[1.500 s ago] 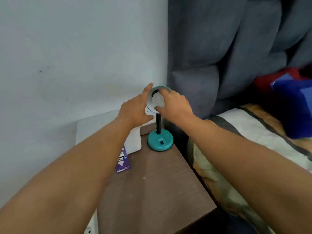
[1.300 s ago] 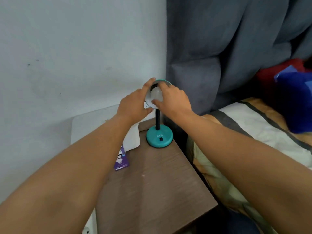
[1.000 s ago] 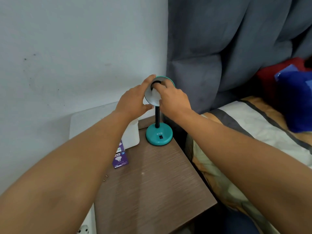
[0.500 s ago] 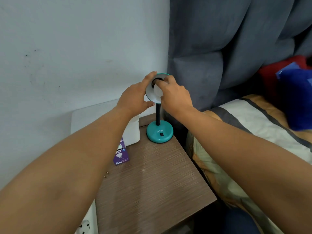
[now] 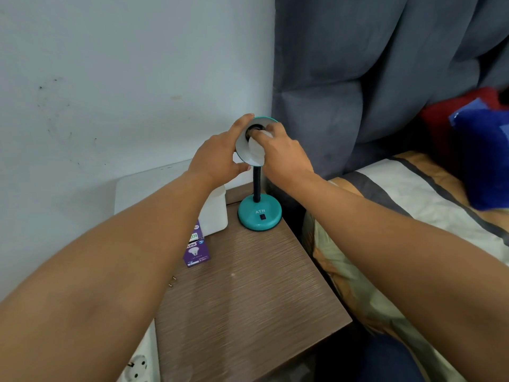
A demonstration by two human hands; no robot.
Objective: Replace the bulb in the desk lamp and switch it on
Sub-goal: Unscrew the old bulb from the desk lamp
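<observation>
A small teal desk lamp (image 5: 259, 215) stands at the far corner of a brown bedside table (image 5: 248, 299), its black switch on the round base. My left hand (image 5: 217, 155) grips the rim of the lamp's shade (image 5: 243, 148), which faces me. My right hand (image 5: 281, 153) is closed around a white bulb (image 5: 256, 151) inside the shade; the bulb's base sits at the dark socket (image 5: 253, 129). The bulb is tilted and mostly hidden by my fingers.
A purple bulb box (image 5: 196, 250) lies on the table's left side beside a white container (image 5: 213, 213). A white power strip (image 5: 137, 368) sits low at the left. The wall is at the left, a grey padded headboard (image 5: 358, 78) behind, a bed (image 5: 413, 216) on the right.
My right hand has turned around the bulb, covering more of it, and the dark socket now shows above the bulb. My left hand has kept its hold on the shade.
</observation>
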